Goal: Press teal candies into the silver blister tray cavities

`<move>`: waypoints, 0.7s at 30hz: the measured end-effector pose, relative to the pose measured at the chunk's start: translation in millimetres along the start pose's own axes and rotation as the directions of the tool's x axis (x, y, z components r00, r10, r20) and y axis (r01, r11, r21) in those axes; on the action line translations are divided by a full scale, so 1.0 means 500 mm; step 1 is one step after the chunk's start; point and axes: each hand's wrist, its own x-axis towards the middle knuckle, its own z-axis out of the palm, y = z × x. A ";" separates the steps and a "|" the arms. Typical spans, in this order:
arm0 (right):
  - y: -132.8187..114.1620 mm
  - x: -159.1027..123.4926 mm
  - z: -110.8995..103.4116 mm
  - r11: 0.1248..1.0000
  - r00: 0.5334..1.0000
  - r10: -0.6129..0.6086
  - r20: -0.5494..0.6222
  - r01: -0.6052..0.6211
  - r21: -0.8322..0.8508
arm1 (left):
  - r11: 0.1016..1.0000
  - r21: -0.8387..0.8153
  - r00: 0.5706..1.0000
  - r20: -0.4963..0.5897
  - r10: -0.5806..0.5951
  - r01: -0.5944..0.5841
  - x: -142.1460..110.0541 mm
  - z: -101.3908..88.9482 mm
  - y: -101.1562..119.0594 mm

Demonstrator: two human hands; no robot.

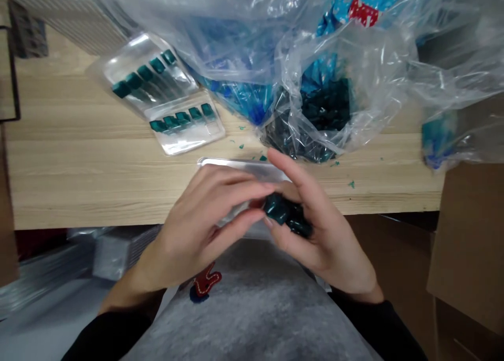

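My right hand [315, 229] cups a few dark teal plastic pieces [287, 216] in its curled fingers, just in front of the table edge. My left hand [208, 219] meets it from the left, its fingers pinched on a clear plastic tray [240, 167] that lies at the table's front edge and is partly hidden behind both hands. Its fingertips touch the nearest teal piece. Two filled clear trays [165, 95], each with a row of teal pieces, lie on the wooden table [79, 172] to the back left.
A big clear plastic bag [326, 103] holding many loose dark teal pieces sags over the table's back right. Small teal scraps [350, 184] dot the tabletop. Cardboard boxes [468, 245] stand at the right. Clear packaging [114, 250] lies under the table at left. My lap is covered in grey cloth [260, 308].
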 end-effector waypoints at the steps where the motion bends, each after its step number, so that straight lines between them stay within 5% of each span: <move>1: -0.001 0.000 -0.001 1.000 1.000 -0.008 0.023 0.008 0.008 | 1.000 -0.017 1.000 0.027 0.008 -0.008 0.006 0.000 0.005; 12: -0.004 0.011 0.004 0.997 0.993 -0.080 0.082 0.081 -0.011 | 0.999 0.016 0.999 -0.015 -0.048 0.048 0.002 0.008 0.026; 21: 0.005 0.014 -0.003 0.973 0.972 -0.226 0.059 0.228 -0.034 | 0.937 -0.294 0.974 -0.068 -0.216 0.188 0.005 0.015 0.016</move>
